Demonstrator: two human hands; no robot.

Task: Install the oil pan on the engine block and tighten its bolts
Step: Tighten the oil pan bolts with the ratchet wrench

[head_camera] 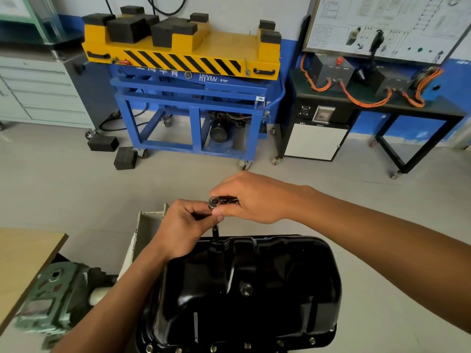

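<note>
Head view: a person's two bare hands meet over the far edge of a black oil pan [254, 289].
Oil pan: glossy, bowl side up and open side down, low in the middle of the picture; what it sits on is hidden beneath it.
Bolts [246, 345]: a row of bright heads stands along the pan's near rim.
Ratchet [214, 202]: its round head shows between the two hands, and its handle runs to the right into the right palm.
Shaft [215, 231]: a dark bar drops from under the ratchet head to the pan's far rim.
Right hand [254, 200]: fingers curled and clamped on the ratchet handle, thumb just below the head.
Left hand [183, 230]: fingers curled together round the top of the shaft, just under the ratchet head.
Yellow platform [224, 44]: it sits on a blue wheeled frame [193, 98] and carries several black blocks [127, 28].
Floor: two more black blocks [103, 143] lie beside the frame's left wheel.
Drawer cabinet [46, 98]: grey, at far left, every drawer pushed in.
Lower left: a wooden tabletop [23, 256] with a green metal casing [51, 296] just beside it.
</note>
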